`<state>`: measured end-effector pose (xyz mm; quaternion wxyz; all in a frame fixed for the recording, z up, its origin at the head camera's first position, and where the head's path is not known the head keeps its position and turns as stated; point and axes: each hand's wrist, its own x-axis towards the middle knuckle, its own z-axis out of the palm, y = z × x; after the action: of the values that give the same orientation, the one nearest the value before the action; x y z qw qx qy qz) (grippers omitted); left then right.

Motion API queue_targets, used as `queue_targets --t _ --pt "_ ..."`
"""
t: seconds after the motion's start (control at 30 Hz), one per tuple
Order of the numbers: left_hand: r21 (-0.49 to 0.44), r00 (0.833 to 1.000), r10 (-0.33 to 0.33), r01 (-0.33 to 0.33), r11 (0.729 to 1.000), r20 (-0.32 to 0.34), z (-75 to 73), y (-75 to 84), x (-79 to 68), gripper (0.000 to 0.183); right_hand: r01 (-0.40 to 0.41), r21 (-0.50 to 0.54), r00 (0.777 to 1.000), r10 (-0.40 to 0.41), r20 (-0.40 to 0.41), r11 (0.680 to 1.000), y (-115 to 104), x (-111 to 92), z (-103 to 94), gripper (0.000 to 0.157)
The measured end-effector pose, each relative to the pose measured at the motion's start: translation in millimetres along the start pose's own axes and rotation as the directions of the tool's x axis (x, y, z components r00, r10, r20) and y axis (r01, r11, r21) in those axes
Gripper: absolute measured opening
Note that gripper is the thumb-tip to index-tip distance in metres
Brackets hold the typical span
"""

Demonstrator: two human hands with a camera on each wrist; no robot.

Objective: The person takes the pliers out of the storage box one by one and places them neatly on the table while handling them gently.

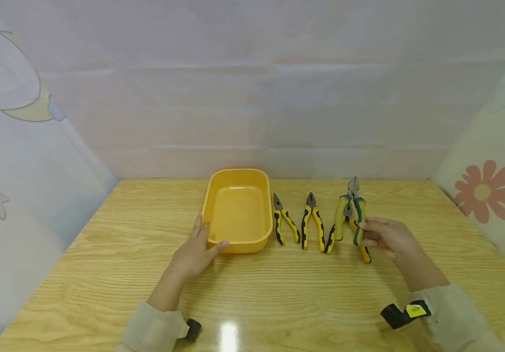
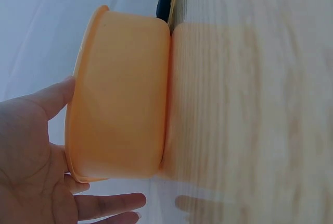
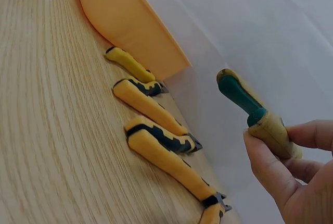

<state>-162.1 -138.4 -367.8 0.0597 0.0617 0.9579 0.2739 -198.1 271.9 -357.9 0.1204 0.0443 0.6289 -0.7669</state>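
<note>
My right hand [image 1: 388,237] pinches one handle of green-and-yellow combination pliers [image 1: 339,217] between thumb and fingers. These pliers hang above the table with handles spread and jaws pointing away. In the right wrist view, the thumb and fingers meet on the green-and-yellow handle [image 3: 273,133]. Below lies another pair of pliers [image 1: 365,254] with yellow-and-black handles, partly hidden. My left hand [image 1: 192,256] rests at the near left corner of a yellow plastic bin [image 1: 258,244], its thumb touching the rim. Its lower fingers [image 2: 112,206] extend fairly straight beside the bin in the left wrist view.
Between the bin and my right hand lie needle-nose pliers [image 1: 278,227] and another pair of pliers [image 1: 305,230], both yellow and black. All stand on a wood-grain table [image 1: 278,298]. A pale cloth backdrop [image 1: 252,112] borders its back and sides.
</note>
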Motion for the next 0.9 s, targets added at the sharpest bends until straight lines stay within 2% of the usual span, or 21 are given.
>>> queue_targets --t 0.03,0.1,0.2,0.3,0.43,0.57,0.63,0.8,0.9 --pt "0.000 1.000 0.001 -0.001 1.000 -0.001 0.0 0.0 0.0 0.086 -0.002 0.006 1.000 0.002 -0.002 1.000 -1.5 -1.5 -0.5 0.044" --pt "0.002 1.000 0.004 -0.004 1.000 -0.004 0.2 -0.4 0.1 0.086 -0.010 0.001 1.000 0.010 -0.010 1.000 -3.8 -3.1 -2.3 0.042" --pt "0.004 1.000 0.008 -0.008 1.000 -0.007 0.5 -0.8 0.3 0.085 -0.022 0.004 0.999 0.022 -0.024 1.000 -7.3 -5.3 -4.4 0.066" --pt "0.005 1.000 0.009 -0.009 1.000 -0.008 0.4 -1.0 0.3 0.085 -0.024 -0.002 0.999 0.024 -0.037 1.000 -7.6 -5.4 -9.1 0.068" --pt "0.005 1.000 0.012 -0.012 1.000 -0.007 -0.2 -0.8 0.1 0.085 -0.018 -0.006 0.999 0.018 -0.044 1.000 -6.4 -5.1 -16.0 0.054" --pt "0.008 1.000 0.019 -0.019 1.000 -0.007 -0.4 -0.8 0.0 0.084 -0.010 -0.017 0.999 0.009 -0.034 1.000 -5.6 -5.3 -21.5 0.049" --pt "0.006 1.000 0.020 -0.020 1.000 -0.009 -0.4 -0.9 0.0 0.084 -0.009 -0.010 0.999 0.008 -0.031 1.000 -5.1 -5.5 -24.6 0.035" --pt "0.003 1.000 0.022 -0.022 1.000 -0.009 -0.4 -0.5 0.0 0.084 -0.008 0.007 1.000 0.009 -0.021 1.000 -3.7 -6.5 -34.6 0.014" --pt "0.004 1.000 0.019 -0.019 1.000 -0.006 -0.2 -0.4 -0.1 0.084 -0.012 0.012 1.000 0.012 -0.014 1.000 -2.0 -7.7 -41.6 0.011"
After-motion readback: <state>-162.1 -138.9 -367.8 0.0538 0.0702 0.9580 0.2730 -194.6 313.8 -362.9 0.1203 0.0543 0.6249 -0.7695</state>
